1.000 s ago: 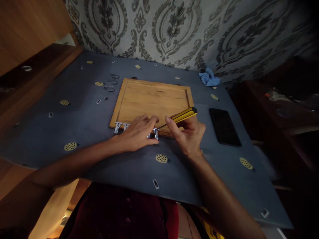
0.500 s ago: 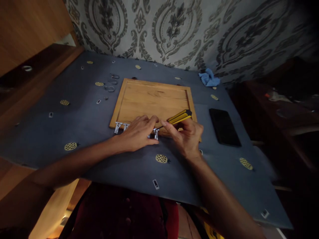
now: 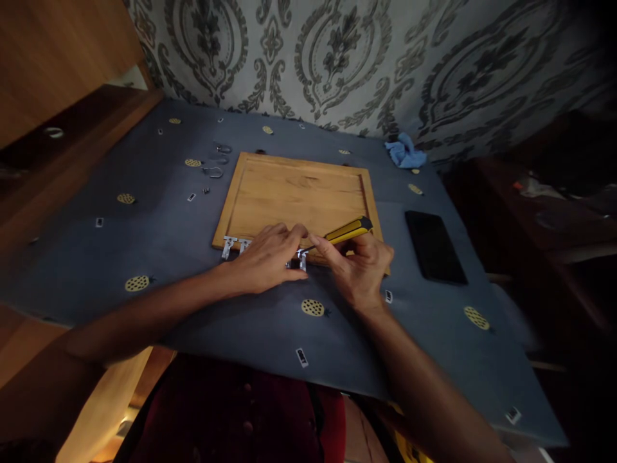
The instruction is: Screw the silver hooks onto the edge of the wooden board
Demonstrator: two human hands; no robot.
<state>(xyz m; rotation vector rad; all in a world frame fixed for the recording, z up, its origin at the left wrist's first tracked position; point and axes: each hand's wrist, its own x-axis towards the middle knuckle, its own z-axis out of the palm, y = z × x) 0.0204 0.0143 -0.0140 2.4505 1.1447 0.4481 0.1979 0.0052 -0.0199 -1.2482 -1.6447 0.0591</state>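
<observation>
A wooden panel point(image 3: 299, 193) with a raised frame lies flat on the table. Small metal brackets point(image 3: 229, 247) line its near edge, partly covered by my left hand point(image 3: 270, 260). That hand lies across the edge, thumb and fingers closed about another metal bracket point(image 3: 303, 260) near the middle; the exact contact is partly hidden. My right hand point(image 3: 359, 263) grips a yellow-and-black screwdriver point(image 3: 348, 229), tilted, its tip down at this same bracket.
Beyond the panel's left side lie loose metal hooks point(image 3: 213, 172) and a small metal piece point(image 3: 206, 190). A black phone point(image 3: 435, 247) is on the right, a crumpled blue cloth point(image 3: 405, 152) at the back right. A patterned grey cloth point(image 3: 164, 238) covers the table.
The screwdriver's handle has turned a little in my right hand and dipped slightly. My left hand stays in place on the bracket.
</observation>
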